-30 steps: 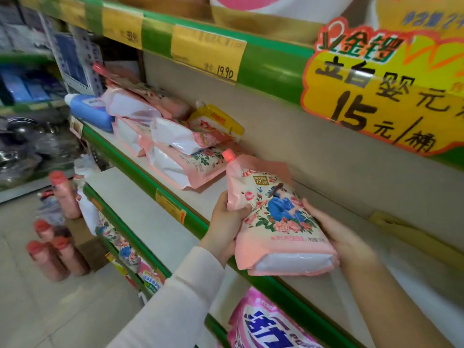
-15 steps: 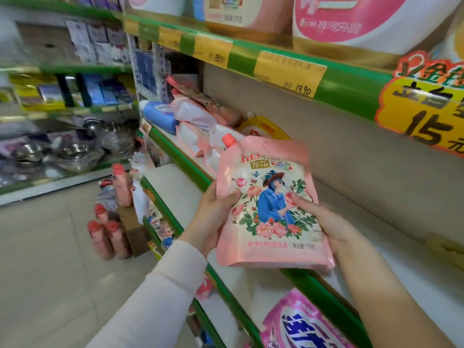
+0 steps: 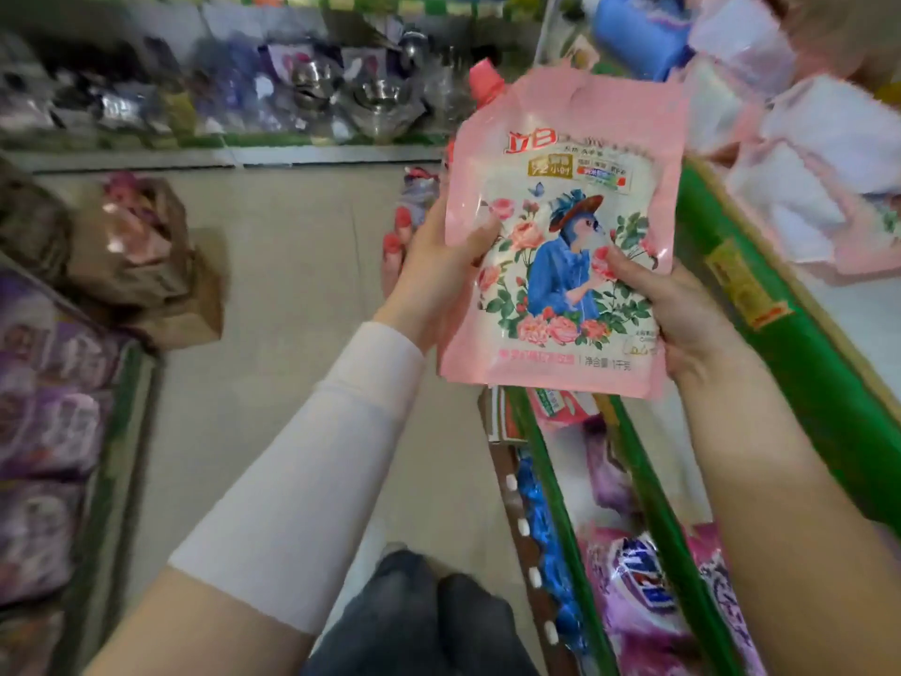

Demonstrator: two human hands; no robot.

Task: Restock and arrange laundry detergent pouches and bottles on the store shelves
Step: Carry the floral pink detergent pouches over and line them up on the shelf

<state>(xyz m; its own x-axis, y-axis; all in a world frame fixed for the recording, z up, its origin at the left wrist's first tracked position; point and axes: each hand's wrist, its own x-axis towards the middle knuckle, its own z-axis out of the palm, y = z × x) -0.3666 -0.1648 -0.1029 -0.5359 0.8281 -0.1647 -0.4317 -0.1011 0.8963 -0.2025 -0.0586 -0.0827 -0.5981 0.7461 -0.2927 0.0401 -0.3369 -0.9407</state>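
Swinging away from the shelf (image 3: 790, 363) at three o'clock, the left grip (image 3: 439, 275) and right grip (image 3: 682, 319) both clasp the pink pouch (image 3: 560, 236), still unplaced.

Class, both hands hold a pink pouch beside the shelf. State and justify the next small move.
Probably swing the pouch right onto the shelf, beside the other pouches: left hand and right hand grip it upright, clear of the shelf.
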